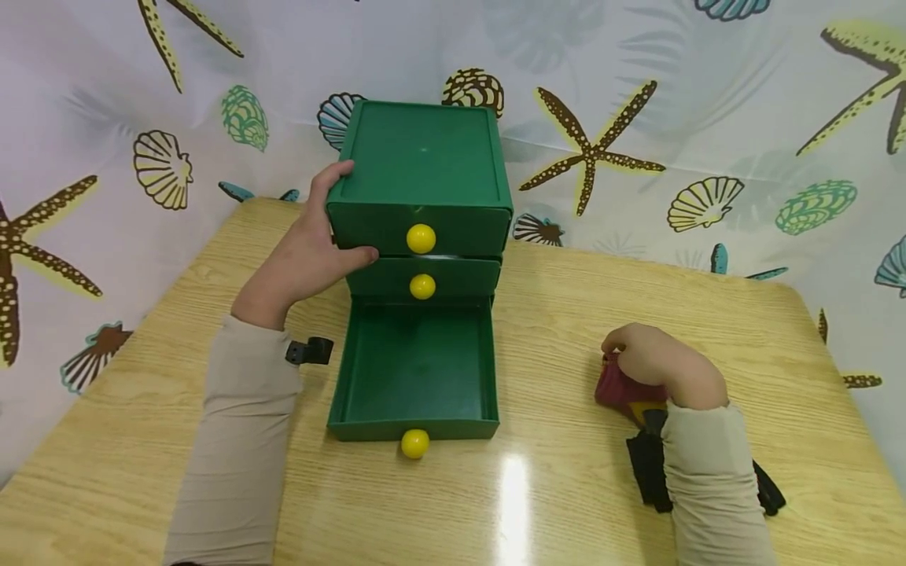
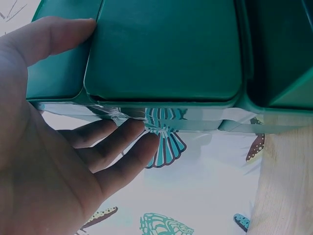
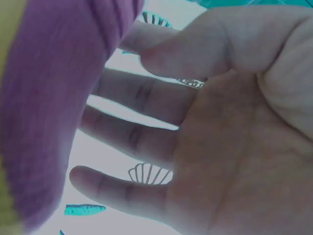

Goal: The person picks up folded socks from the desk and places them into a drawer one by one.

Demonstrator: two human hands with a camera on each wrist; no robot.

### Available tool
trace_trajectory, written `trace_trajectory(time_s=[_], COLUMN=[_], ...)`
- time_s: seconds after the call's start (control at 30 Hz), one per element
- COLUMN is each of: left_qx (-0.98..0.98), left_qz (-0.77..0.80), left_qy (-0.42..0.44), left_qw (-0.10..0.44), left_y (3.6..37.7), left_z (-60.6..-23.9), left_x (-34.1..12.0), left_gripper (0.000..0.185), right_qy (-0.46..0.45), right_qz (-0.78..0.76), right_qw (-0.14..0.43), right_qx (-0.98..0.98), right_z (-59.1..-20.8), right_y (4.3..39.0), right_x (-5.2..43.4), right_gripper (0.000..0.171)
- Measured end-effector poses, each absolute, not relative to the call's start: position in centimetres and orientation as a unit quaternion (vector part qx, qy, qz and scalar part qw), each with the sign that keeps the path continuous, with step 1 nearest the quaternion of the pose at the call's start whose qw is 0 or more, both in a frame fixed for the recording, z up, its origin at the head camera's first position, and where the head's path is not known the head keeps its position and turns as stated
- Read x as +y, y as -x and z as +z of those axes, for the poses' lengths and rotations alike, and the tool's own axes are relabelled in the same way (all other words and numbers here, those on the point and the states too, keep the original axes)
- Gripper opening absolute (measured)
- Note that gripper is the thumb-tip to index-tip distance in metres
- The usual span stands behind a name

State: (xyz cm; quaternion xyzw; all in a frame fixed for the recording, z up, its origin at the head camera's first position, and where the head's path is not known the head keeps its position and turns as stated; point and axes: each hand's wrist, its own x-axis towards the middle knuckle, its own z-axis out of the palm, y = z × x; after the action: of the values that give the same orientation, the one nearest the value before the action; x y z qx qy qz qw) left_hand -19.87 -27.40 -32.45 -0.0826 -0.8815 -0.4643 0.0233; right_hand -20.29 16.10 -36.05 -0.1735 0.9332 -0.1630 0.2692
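Head view | left hand [image 1: 309, 250] braces green drawer cabinet [image 1: 423, 169], fingers straight | right hand [image 1: 661, 365] at four o'clock pinches maroon cloth [image 1: 617, 387] | risk: loose pinch drops cloth short of open bottom drawer [image 1: 414, 377]

No readable text, labels, brands or nos. anywhere: green drawer box [image 1: 423, 169] is plain, yellow knobs [image 1: 421, 238] unmarked, backdrop curtain [image 1: 708, 94] shows only shell & starfish prints.

head: above, looking down | wrists: palm-close | shared: green drawer box [image 1: 423, 204]
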Motion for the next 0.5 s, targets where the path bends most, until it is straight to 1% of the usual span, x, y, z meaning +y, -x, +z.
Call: trace_trajectory(time_s=[0.07, 0.13, 0.27, 0.4, 0.5], left_qx=[-0.882, -0.882, -0.881, -0.879, -0.88], left_qz=[-0.464, -0.464, -0.465, -0.468, -0.467], left_qy=[0.081, 0.08, 0.08, 0.083, 0.086], left_qw=[0.023, 0.022, 0.024, 0.024, 0.023], left_y=[19.9, 19.9, 19.8, 19.9, 20.0], left_z=[-32.5, -32.6, -32.7, -32.6, -32.5], left_x=[-27.4, -27.5, -27.6, -27.6, -27.5], left_gripper=[0.104, 0.105, 0.105, 0.105, 0.106], right_qy=[0.175, 0.174, 0.178, 0.184, 0.185], right_qz=[-0.162, -0.162, -0.159, -0.166, -0.181], right_qw=[0.27, 0.273, 0.259, 0.239, 0.236], right_qx=[0.933, 0.932, 0.936, 0.939, 0.937], right_z=[-36.3, -36.6, -36.9, -36.9, -37.0], right_y=[20.4, 20.4, 20.4, 20.4, 20.4], right_x=[16.2, 16.0, 15.1, 14.4, 14.3], right_gripper=[0.038, 0.031, 0.015, 0.016, 0.017])
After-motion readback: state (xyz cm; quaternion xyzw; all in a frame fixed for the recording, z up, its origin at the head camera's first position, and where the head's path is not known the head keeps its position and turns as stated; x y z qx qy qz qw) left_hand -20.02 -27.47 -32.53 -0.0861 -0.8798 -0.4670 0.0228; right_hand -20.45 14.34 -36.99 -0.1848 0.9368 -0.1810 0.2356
